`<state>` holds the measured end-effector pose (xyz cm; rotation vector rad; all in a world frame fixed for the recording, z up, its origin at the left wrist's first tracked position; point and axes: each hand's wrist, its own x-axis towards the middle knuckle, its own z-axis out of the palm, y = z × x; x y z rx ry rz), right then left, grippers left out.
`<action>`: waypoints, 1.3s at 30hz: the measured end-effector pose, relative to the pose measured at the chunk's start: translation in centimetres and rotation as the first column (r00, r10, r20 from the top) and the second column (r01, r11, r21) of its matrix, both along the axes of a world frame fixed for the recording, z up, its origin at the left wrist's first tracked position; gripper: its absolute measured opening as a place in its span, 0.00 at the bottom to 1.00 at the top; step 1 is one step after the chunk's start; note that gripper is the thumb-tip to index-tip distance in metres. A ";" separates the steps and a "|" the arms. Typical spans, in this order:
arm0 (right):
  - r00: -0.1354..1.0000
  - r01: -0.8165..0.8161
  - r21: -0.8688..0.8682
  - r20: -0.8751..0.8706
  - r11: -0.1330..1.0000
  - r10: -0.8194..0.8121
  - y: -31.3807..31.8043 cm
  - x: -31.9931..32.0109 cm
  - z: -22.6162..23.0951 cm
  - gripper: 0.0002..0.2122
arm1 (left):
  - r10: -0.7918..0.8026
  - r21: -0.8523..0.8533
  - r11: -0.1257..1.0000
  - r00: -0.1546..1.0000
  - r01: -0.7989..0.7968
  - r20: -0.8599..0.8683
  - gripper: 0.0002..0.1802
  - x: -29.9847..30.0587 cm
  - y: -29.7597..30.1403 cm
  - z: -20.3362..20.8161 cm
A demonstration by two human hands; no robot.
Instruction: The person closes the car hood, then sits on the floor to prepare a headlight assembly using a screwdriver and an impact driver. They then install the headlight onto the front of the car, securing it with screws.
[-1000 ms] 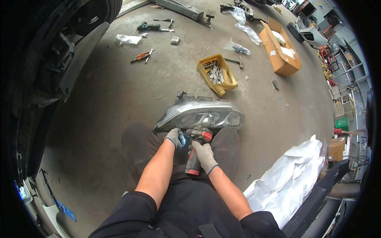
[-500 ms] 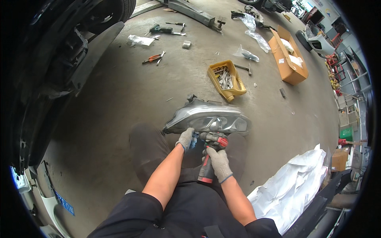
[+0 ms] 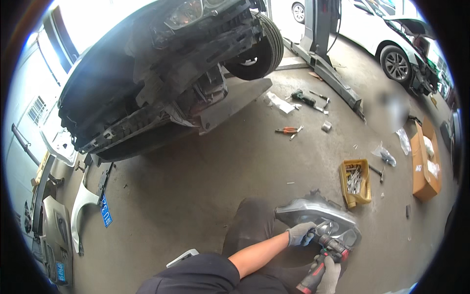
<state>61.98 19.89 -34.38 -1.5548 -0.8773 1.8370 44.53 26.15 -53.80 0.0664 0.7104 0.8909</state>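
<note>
A car headlight (image 3: pixel 313 209) with a clear lens lies across my knees. My right hand (image 3: pixel 330 276), in a grey knit glove, grips a black and red cordless drill (image 3: pixel 335 248) by its handle. The drill's front end points left, toward my other hand, in front of the headlight's lower edge. My left hand (image 3: pixel 299 234), gloved too with blue on the finger side, is closed just ahead of the drill's front end. Whatever sits in its fingers is too small or hidden to make out.
A yellow cut-open jug (image 3: pixel 364 198) of metal tools stands beyond the headlight, a hammer (image 3: pixel 377 171) beside it. Orange-handled pliers (image 3: pixel 286 130), another power drill (image 3: pixel 302 97) and a cardboard box (image 3: pixel 425 169) lie farther off. A raised car without its bumper (image 3: pixel 161 93) looms at left.
The view has swung left and up, so the headlight and my hands sit farther right and lower. My right hand still grips the drill, and my left is still closed beside its front end.
</note>
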 end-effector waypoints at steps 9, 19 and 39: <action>0.959 -0.244 0.084 0.167 0.966 0.228 2.6 -1.2 12.3 0.15 | 0.215 -0.203 0.966 0.938 -0.162 0.271 0.11 -2.2 -0.5 11.1; 0.782 -0.616 0.401 0.416 0.679 0.464 0.2 -7.2 34.7 0.22 | 0.286 0.182 0.940 0.958 -0.288 0.034 0.15 -13.9 -7.9 37.9; 0.239 -0.587 0.703 0.624 -0.401 0.744 -4.0 -38.1 62.9 0.33 | 0.428 0.439 0.895 -0.118 -0.085 -0.896 0.10 -28.4 -29.6 72.1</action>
